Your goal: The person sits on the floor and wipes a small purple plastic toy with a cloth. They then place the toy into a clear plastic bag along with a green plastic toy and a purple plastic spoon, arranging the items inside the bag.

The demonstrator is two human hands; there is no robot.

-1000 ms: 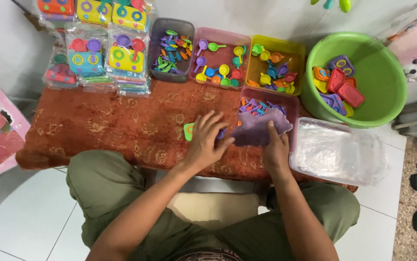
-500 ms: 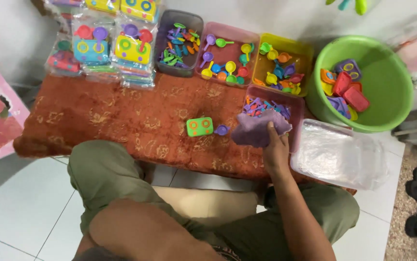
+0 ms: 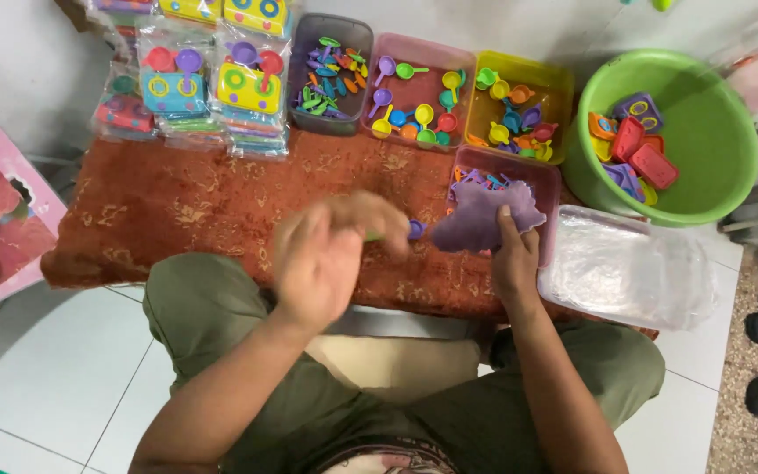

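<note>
The right hand (image 3: 513, 254) pins a purple plastic piece (image 3: 484, 218) by the pink tray (image 3: 548, 175), fingers flat, while the blurry left hand (image 3: 331, 254), half curled, should slow near the small purple toy (image 3: 416, 229).

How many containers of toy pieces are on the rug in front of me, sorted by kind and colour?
Grey rectangular bin: 1
Pink rectangular bins, the back one and the one by the right hand: 2
Yellow rectangular bin: 1
Green round tub: 1
Total: 5 containers
</note>
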